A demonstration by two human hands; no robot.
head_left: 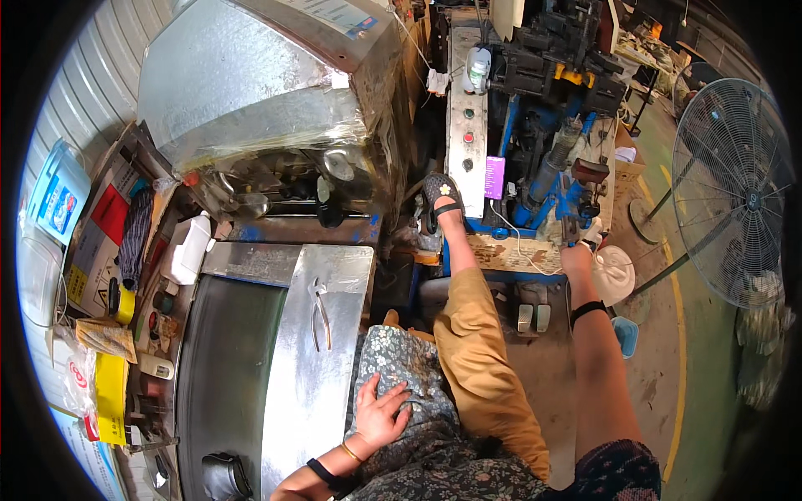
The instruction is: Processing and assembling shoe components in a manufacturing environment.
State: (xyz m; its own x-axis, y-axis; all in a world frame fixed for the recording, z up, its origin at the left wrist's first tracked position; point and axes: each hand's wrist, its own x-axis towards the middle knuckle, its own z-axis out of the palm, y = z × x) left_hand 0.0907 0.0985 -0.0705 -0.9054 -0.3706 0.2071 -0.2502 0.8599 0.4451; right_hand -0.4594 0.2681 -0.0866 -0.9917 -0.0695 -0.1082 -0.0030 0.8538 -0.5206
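Cluttered workshop floor surrounds my seat between a sheet-metal bench (326,275) and a blue machine (543,150). My left hand (380,413) rests spread flat on my lap, holding nothing; my right hand (578,259) reaches out, fingers curled against a white plastic lid (614,274) beside the machine's base.

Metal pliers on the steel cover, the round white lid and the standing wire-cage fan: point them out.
Metal pliers (320,312), head view, on the handles.
Round white lid (616,274), head view, its top face.
Wire-cage fan (728,190), head view, grille centre.
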